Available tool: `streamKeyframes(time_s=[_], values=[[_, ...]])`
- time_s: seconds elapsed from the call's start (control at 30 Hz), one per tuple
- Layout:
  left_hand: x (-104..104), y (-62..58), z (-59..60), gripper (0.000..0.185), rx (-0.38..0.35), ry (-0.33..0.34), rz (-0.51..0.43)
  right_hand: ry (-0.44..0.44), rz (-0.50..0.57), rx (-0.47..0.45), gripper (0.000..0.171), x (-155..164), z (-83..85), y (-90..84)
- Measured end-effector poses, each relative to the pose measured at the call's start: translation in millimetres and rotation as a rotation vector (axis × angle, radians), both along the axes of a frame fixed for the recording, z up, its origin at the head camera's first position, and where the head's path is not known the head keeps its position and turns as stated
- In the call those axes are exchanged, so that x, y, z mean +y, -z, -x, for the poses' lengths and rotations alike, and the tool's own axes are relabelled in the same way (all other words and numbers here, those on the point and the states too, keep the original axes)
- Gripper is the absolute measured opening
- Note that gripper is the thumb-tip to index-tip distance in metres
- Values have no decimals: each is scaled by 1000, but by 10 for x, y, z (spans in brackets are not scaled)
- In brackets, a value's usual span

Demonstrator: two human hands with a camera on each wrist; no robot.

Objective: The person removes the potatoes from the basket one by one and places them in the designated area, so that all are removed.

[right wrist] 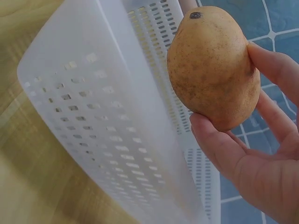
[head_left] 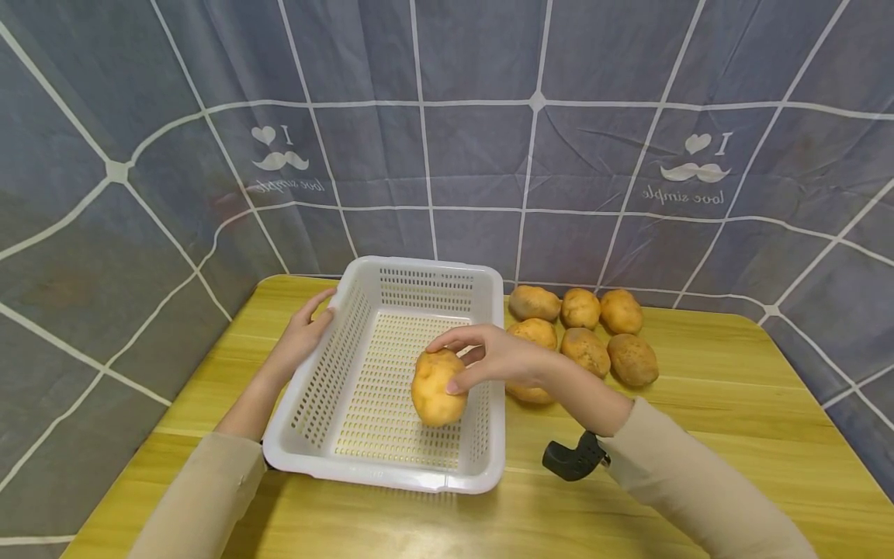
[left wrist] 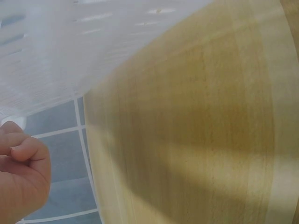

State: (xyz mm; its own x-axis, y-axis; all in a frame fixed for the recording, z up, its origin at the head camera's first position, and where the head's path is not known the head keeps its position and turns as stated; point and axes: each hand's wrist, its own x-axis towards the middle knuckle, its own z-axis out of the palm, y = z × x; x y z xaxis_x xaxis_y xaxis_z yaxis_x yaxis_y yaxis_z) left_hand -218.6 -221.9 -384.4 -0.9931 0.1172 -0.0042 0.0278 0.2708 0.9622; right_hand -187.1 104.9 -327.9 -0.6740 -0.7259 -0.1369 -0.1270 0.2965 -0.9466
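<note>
My right hand point(head_left: 492, 357) holds a yellow potato point(head_left: 434, 396) by its upper part, thumb on one side and fingers on the other. The potato is over the inside of a white plastic basket point(head_left: 380, 470) with slotted walls and floor. In the right wrist view the potato point(right wrist: 210, 65) shows a small dark spot near one end, and the right hand point(right wrist: 266, 172) has it between thumb and fingers. At the basket's left rim, my left hand point(head_left: 303, 334) grips the edge. Curled fingers of the left hand point(left wrist: 23, 172) show in the left wrist view.
Several potatoes point(head_left: 632, 359) lie grouped on the wooden table point(head_left: 726, 404), right of the basket. A grey curtain point(head_left: 475, 155) with white lines hangs behind the table. A black curved piece point(head_left: 574, 458) sticks out beside the right sleeve.
</note>
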Motion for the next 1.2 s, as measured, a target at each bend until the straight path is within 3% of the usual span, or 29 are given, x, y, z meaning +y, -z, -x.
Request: streamKeyframes(time_s=[0.7,1.2], values=[[-3,2,3,53,7,-6,9,35,22,-16,55,350,-42,-17],[1,7,-3,54,10,-3,8,49,75,57,55,522,-89,-15]])
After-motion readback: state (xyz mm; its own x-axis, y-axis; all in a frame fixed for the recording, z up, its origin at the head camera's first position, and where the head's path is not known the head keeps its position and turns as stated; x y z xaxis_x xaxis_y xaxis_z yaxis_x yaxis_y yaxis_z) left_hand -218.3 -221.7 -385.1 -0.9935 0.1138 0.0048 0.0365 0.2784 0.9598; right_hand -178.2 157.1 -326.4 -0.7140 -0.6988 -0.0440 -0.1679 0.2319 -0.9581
